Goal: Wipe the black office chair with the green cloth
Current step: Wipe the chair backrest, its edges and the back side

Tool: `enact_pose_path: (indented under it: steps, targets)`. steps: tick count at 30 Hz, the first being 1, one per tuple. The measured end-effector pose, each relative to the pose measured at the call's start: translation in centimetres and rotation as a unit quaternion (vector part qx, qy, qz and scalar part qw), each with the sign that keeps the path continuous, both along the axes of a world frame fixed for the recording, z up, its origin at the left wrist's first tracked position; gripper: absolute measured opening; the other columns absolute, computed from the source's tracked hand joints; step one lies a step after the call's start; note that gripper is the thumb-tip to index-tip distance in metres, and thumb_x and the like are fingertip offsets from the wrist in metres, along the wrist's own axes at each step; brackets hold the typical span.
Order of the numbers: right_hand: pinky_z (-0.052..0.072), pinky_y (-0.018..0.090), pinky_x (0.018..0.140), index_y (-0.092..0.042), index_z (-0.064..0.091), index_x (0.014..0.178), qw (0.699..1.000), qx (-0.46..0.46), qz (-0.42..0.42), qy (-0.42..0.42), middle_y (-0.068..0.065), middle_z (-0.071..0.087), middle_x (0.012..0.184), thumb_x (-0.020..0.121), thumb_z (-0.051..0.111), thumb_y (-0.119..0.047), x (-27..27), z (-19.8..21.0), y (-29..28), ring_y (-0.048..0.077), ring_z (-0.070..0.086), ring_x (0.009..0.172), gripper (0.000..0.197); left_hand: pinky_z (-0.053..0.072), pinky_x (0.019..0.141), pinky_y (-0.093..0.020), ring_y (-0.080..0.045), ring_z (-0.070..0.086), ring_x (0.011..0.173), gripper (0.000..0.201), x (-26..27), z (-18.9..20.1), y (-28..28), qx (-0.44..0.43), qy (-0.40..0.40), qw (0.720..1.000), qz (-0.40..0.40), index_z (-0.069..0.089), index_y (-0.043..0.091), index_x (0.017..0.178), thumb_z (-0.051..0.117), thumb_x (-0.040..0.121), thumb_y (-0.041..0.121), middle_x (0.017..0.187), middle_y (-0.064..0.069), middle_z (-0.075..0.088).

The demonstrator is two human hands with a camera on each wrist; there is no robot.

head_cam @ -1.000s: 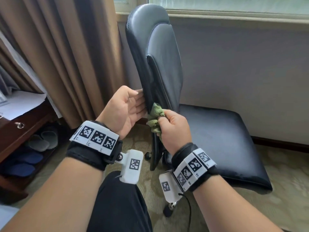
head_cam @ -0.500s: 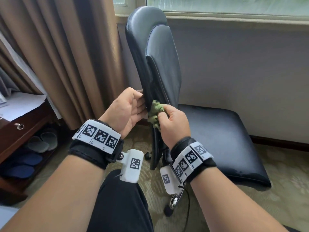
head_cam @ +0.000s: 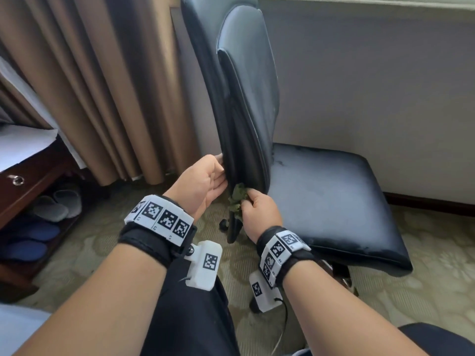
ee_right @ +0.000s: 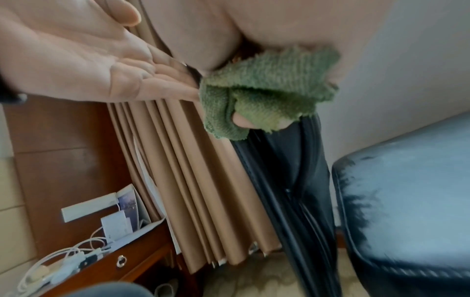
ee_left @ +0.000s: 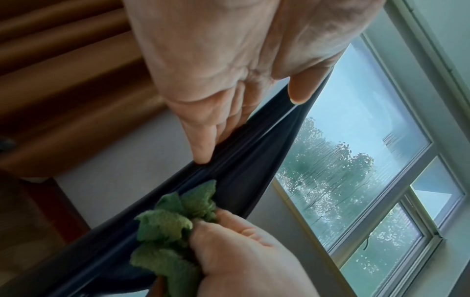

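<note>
The black office chair (head_cam: 246, 98) stands side-on by the wall, backrest upright, seat (head_cam: 329, 201) to the right. My right hand (head_cam: 259, 211) grips the bunched green cloth (head_cam: 237, 199) and presses it against the lower edge of the backrest (ee_left: 254, 152). The cloth (ee_left: 172, 225) shows crumpled in the left wrist view and wrapped over my fingers in the right wrist view, cloth (ee_right: 267, 90). My left hand (head_cam: 205, 181) lies flat with straight fingers (ee_left: 203, 144) against the back side of the backrest, just above the cloth.
Brown curtains (head_cam: 102, 86) hang left of the chair. A wooden desk (head_cam: 28, 183) with papers stands at far left, slippers (head_cam: 51, 209) under it. Cables lie on the desk (ee_right: 76, 259). Grey wall and window sill behind. My dark-trousered knee (head_cam: 190, 317) is below, over patterned carpet.
My right hand has slid the cloth down the backrest's edge towards its bottom. My left hand has followed down the back side, and the view has tilted lower.
</note>
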State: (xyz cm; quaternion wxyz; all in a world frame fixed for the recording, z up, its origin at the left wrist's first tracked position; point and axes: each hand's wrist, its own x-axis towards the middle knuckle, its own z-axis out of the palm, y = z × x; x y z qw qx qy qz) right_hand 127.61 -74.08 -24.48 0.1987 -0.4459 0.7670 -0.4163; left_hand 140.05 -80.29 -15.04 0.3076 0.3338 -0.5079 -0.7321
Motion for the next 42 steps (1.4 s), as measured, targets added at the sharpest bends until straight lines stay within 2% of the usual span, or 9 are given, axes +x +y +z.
enact_pose_path:
  steps: [7,10,15,19,24,26,30,35,42]
  targets:
    - [0.048,0.029,0.079,-0.015,0.071,0.107,0.977,0.207,0.042,0.012,0.008,0.071,0.1,0.095,0.048,-0.018,-0.4,-3.0,0.1,0.031,0.064,0.094,0.027,0.029,0.126,-0.041,-0.024,0.047,0.145,0.055,0.2,-1.3,-1.1,0.036,-0.023,0.999,0.012,0.049,0.007,0.15,0.022,0.102,0.012,0.153,-0.01,0.054]
    - [0.053,0.036,0.075,-0.013,0.066,0.084,0.994,0.105,-0.02,0.014,0.003,0.067,0.078,0.091,0.053,-0.022,-0.2,-0.4,0.6,0.03,0.061,0.082,0.018,0.039,0.118,-0.039,-0.021,0.057,0.135,0.052,-0.1,0.2,-1.3,0.012,0.018,0.999,0.041,0.057,0.009,0.142,0.026,0.1,0.012,0.143,-0.009,0.064]
    - [0.051,0.014,0.082,-0.031,0.073,0.112,0.974,-0.222,-0.048,-0.014,-0.017,0.074,0.095,0.098,0.055,-0.018,1.1,7.2,0.8,0.0,0.067,0.092,0.026,0.048,0.103,-0.033,-0.019,0.064,0.113,0.053,-1.3,2.5,-1.0,-0.032,0.084,0.994,0.064,0.067,0.012,0.128,0.024,0.097,0.01,0.128,-0.011,0.072]
    - [0.055,0.03,0.094,-0.033,0.065,0.127,0.989,-0.143,0.009,0.024,-0.016,0.073,0.111,0.098,0.054,-0.025,1.1,6.3,-0.1,0.005,0.066,0.102,0.033,0.047,0.108,-0.039,-0.022,0.062,0.116,0.057,-1.1,3.3,-0.7,-0.05,0.069,0.995,0.043,0.059,0.006,0.141,0.023,0.098,0.012,0.137,-0.017,0.066]
    - [0.059,0.037,0.075,-0.021,0.071,0.093,0.99,-0.05,0.082,0.103,-0.007,0.074,0.077,0.089,0.051,-0.024,-1.3,12.5,-1.4,0.015,0.069,0.077,0.021,0.057,0.092,-0.029,-0.023,0.065,0.117,0.046,-1.2,6.7,-2.0,-0.081,0.094,0.99,0.061,0.061,0.008,0.134,0.029,0.101,0.013,0.131,-0.014,0.07]
    - [0.061,0.037,0.073,-0.017,0.073,0.092,0.987,-0.122,0.092,0.046,-0.005,0.076,0.076,0.088,0.051,-0.017,-1.6,16.5,-2.1,0.015,0.073,0.074,0.022,0.055,0.1,-0.035,-0.02,0.064,0.116,0.035,-1.6,8.6,-3.4,-0.102,0.091,0.985,0.103,0.065,0.01,0.124,0.046,0.102,0.03,0.124,-0.009,0.069]
    - [0.056,0.027,0.061,-0.004,0.075,0.101,0.943,-0.279,0.079,-0.162,0.01,0.078,0.086,0.092,0.048,0.004,-2.4,23.0,-3.0,0.018,0.072,0.072,0.029,0.037,0.121,-0.047,-0.019,0.057,0.137,0.084,-2.3,10.4,-7.6,-0.198,0.081,0.956,0.2,0.062,0.019,0.142,0.067,0.083,0.079,0.142,0.001,0.066]
    - [0.056,0.024,0.057,-0.001,0.073,0.104,0.91,-0.349,0.045,-0.22,0.021,0.076,0.092,0.096,0.053,0.0,-4.8,26.4,-5.6,0.019,0.071,0.069,0.022,0.038,0.119,-0.051,-0.021,0.06,0.134,0.059,-2.6,12.7,-8.4,-0.316,0.08,0.924,0.199,0.066,0.024,0.135,0.047,0.1,0.068,0.134,0.001,0.07]
    - [0.059,0.042,0.091,-0.029,0.072,0.116,0.951,-0.283,0.125,-0.004,-0.011,0.078,0.098,0.088,0.055,-0.021,-3.7,27.8,-10.1,0.012,0.074,0.094,0.034,0.038,0.12,-0.053,-0.029,0.061,0.133,0.052,-2.8,13.5,-9.4,-0.243,0.111,0.951,0.158,0.067,0.018,0.134,0.05,0.101,0.055,0.134,-0.009,0.07]
